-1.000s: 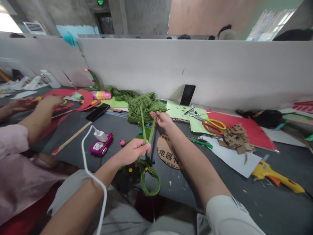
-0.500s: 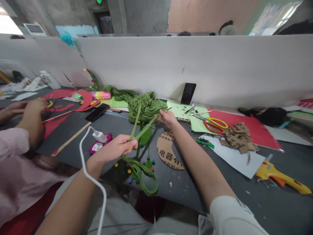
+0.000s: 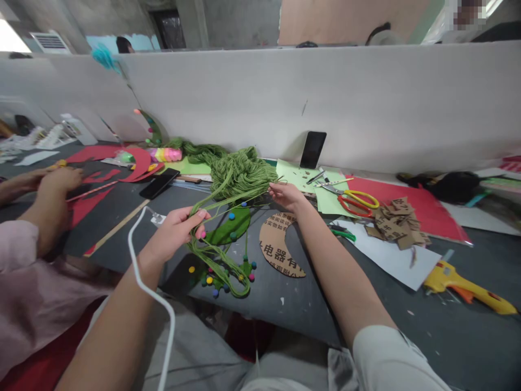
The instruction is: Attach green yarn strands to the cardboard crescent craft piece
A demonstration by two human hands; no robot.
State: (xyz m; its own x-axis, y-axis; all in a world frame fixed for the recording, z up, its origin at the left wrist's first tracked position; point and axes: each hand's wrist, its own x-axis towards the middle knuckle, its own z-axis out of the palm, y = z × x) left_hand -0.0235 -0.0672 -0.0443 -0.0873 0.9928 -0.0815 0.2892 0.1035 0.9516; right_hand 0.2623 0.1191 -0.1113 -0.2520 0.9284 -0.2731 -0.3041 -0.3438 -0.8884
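Observation:
My left hand is closed around several strands of green yarn, whose looped end droops over the front of the table. From that hand the strands stretch back to a large tangled heap of the same yarn by the partition. My right hand pinches strands at the heap's right edge. Below lies a green crescent dotted with coloured pompoms, partly covered by yarn. Just left of my right forearm rests a brown cardboard crescent with printed characters.
Scissors and cardboard scraps lie on the right, with a yellow glue gun nearer the edge. One phone leans on the partition; another lies flat. A white cable crosses my left forearm. A co-worker's hands are at far left.
My left hand has moved left and slightly up, drawing the strands apart and uncovering more of the green crescent. My right hand has shifted slightly right. The hanging loop has moved up and left.

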